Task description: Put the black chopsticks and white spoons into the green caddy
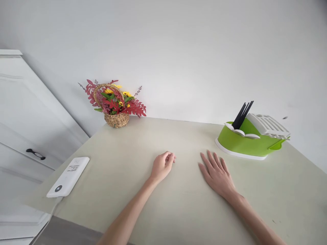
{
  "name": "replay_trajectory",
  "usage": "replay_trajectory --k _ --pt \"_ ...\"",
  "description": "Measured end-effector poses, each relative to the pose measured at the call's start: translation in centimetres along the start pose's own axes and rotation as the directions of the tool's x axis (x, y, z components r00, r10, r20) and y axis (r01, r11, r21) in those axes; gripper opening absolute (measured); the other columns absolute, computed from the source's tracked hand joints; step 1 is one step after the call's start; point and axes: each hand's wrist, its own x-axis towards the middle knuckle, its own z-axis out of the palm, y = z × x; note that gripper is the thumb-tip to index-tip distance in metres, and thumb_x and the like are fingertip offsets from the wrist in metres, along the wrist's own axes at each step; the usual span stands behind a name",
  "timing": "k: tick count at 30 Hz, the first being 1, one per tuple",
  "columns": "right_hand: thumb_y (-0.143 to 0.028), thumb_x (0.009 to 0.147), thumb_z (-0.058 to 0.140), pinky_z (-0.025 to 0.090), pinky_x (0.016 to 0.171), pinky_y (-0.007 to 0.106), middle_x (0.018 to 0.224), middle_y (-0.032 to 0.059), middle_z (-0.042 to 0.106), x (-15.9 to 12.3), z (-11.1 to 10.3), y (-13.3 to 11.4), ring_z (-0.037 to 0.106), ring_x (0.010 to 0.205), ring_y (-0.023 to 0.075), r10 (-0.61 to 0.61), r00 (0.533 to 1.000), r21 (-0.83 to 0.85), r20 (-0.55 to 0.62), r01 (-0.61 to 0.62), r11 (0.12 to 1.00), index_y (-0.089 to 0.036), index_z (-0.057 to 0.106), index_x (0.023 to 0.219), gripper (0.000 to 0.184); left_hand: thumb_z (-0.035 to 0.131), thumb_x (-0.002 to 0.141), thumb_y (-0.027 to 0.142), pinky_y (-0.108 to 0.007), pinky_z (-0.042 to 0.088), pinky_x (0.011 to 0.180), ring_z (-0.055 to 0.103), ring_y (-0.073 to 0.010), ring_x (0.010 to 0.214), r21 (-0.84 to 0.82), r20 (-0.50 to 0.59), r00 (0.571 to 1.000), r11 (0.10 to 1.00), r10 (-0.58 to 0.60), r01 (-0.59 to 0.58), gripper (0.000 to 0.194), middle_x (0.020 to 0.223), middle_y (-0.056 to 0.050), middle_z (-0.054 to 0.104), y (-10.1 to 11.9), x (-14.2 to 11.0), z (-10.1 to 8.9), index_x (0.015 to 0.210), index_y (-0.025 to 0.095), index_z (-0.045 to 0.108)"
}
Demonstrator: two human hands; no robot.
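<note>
My left hand (pixel 161 165) rests on the pale table (pixel 127 190) near its middle, fingers curled loosely inward with nothing in them. My right hand (pixel 217 173) lies flat on the table just to the right, palm down, fingers stretched out and together, holding nothing. The two hands are about a hand's width apart. Nearest to my right hand is a green and white cutlery holder (pixel 245 141) further back on the right, with black utensils (pixel 242 114) standing in it and white spoons at its rim.
A woven basket of red leaves and yellow flowers (pixel 116 102) stands at the back left against the white wall. A white power bank (pixel 68 177) with a cable lies near the table's left edge. A white door with a black handle (pixel 35 154) is at the left.
</note>
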Motion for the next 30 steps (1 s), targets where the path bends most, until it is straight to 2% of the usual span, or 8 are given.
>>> replay_trajectory --k 3,7,14,17,23,30 --pt "-0.055 0.107 0.024 0.019 0.127 0.056 0.17 0.0087 0.031 1.3 0.3 -0.5 0.021 0.158 0.0319 -0.029 1.0 -0.013 0.004 0.029 0.999 -0.021 0.039 0.161 0.066 0.047 0.102 0.051 -0.028 0.047 0.064 0.069 -0.0192 0.07 0.039 0.053 0.998 0.999 0.028 -0.03 0.04 0.077 -0.003 0.075 0.3 -0.2 0.2 0.084 0.024 0.07" --pt "-0.056 0.107 0.024 0.02 0.127 0.055 0.17 0.0075 0.029 1.6 0.6 -0.3 0.021 0.158 0.0304 -0.042 0.999 0.001 0.002 0.042 0.999 -0.022 0.038 0.162 0.066 0.046 0.103 0.048 -0.028 0.044 0.062 0.063 -0.0178 0.06 0.113 0.091 0.993 0.99 0.071 -0.081 0.04 0.07 -0.002 0.072 0.4 -0.4 0.1 0.084 0.024 0.071" --pt "-0.055 0.107 0.025 0.021 0.128 0.054 0.17 0.007 0.03 1.5 0.4 -0.1 0.022 0.158 0.0294 -0.05 0.999 0.025 0.015 0.05 0.998 -0.022 0.041 0.161 0.065 0.042 0.105 0.037 -0.03 0.045 0.076 0.054 -0.0139 0.055 0.322 0.157 0.974 0.923 0.166 -0.209 0.035 0.066 0.001 0.069 0.7 -0.8 0.3 0.085 0.024 0.067" --pt "-0.054 0.107 0.026 0.02 0.128 0.053 0.17 0.007 0.03 1.6 0.2 -0.1 0.022 0.158 0.029 -0.048 0.998 0.038 0.029 0.047 0.998 -0.022 0.041 0.161 0.065 0.041 0.104 0.032 -0.029 0.044 0.076 0.053 -0.0129 0.055 0.39 0.194 0.965 0.889 0.176 -0.241 0.032 0.068 0.002 0.069 0.7 -0.9 0.5 0.083 0.023 0.064" --pt "-0.055 0.107 0.026 0.021 0.128 0.053 0.17 0.0064 0.031 1.6 0.1 0.2 0.022 0.158 0.0282 -0.053 0.998 0.072 0.026 0.051 0.996 -0.023 0.042 0.16 0.064 0.044 0.102 0.024 -0.029 0.044 0.076 0.056 -0.0128 0.059 0.405 0.222 0.951 0.867 0.214 -0.29 0.025 0.075 0.003 0.072 0.5 -1.2 0.5 0.083 0.023 0.061" --pt "-0.055 0.107 0.027 0.02 0.129 0.052 0.17 0.0059 0.031 1.6 0.1 0.2 0.021 0.159 0.0272 -0.05 0.998 0.093 0.039 0.046 0.995 -0.023 0.043 0.16 0.064 0.047 0.102 0.026 -0.029 0.044 0.076 0.055 -0.0124 0.058 0.416 0.226 0.947 0.857 0.228 -0.305 0.024 0.072 0.003 0.07 0.6 -1.2 0.3 0.083 0.023 0.061"
